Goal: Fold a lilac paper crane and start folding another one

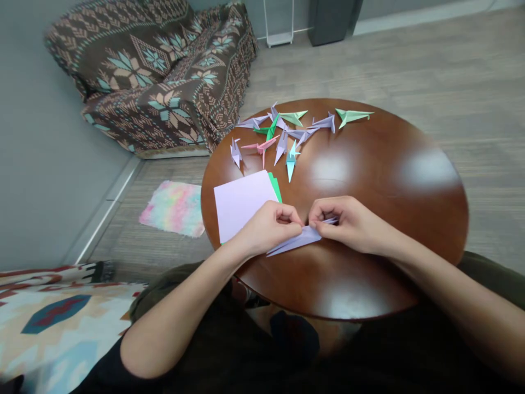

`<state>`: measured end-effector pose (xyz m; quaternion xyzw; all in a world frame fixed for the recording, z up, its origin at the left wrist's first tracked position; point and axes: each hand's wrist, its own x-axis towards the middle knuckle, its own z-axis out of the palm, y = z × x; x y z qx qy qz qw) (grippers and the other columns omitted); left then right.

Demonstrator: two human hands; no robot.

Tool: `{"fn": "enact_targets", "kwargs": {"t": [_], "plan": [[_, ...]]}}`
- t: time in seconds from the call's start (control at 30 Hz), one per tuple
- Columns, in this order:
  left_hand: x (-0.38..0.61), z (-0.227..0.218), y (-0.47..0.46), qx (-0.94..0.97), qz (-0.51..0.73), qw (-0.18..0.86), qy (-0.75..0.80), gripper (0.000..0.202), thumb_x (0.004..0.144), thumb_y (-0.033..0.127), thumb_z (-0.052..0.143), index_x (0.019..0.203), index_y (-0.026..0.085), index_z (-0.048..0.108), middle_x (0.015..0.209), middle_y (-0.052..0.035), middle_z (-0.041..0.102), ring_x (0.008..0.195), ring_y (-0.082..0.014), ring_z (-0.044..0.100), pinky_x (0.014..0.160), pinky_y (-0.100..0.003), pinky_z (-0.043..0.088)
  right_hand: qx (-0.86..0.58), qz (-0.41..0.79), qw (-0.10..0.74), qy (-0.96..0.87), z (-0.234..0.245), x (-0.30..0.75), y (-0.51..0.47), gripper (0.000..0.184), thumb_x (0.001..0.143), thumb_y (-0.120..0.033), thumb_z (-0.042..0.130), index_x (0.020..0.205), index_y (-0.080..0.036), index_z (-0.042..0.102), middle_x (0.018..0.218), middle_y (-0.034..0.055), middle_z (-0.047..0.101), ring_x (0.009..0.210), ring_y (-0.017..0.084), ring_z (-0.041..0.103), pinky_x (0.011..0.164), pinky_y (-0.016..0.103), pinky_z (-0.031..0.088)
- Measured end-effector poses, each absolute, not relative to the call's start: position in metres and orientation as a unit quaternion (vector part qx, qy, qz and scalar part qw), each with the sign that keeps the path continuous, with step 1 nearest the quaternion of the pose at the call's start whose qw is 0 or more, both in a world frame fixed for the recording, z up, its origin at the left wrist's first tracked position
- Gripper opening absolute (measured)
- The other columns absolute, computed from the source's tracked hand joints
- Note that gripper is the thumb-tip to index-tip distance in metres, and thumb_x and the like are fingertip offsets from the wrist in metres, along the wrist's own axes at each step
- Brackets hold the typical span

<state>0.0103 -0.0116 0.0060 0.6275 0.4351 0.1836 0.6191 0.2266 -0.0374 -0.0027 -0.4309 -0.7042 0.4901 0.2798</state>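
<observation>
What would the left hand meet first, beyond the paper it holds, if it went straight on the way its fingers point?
Probably the right hand, which faces the left hand across a narrow gap, both holding the folded purple paper. Depth is hard to judge from one view.

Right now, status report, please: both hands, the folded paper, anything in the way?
Left hand and right hand pinching. Lilac paper folded long and narrow, between them. Sheet stack close by the left; nothing seen blocking.
</observation>
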Motion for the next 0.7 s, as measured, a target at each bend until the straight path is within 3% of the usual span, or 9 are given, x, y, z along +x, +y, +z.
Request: {"fn": "enact_targets", "kwargs": {"t": [0.2,0.7], "plan": [[0.009,0.007,-0.012,0.647,0.168,0.614,0.420,0.014,0.075,0.024,0.064,0.079,0.013,0.072,0.067,-0.0001,0.066,0.061,-0.0111,0.054,0.058,-0.022,0.038,-0.440,0.467,0.280,-0.714,-0.004,0.223,-0.035,0.007,0.081,-0.016,0.061,0.076,-0.017,0.066,0.072,-0.0016,0.063,0.067,0.013,0.053,0.065,0.025,0.040],[0.006,0.009,-0.011,0.657,0.177,0.607,0.411,0.008,0.075,0.021,0.068,0.072,0.014,0.068,0.064,0.0026,0.061,0.059,-0.0085,0.050,0.055,-0.020,0.033,-0.438,0.526,0.250,-0.685,-0.004,0.235,-0.033,0.011,0.086,-0.022,0.062,0.075,-0.018,0.064,0.065,-0.0025,0.058,0.060,0.012,0.050,0.057,0.025,0.037]]}}
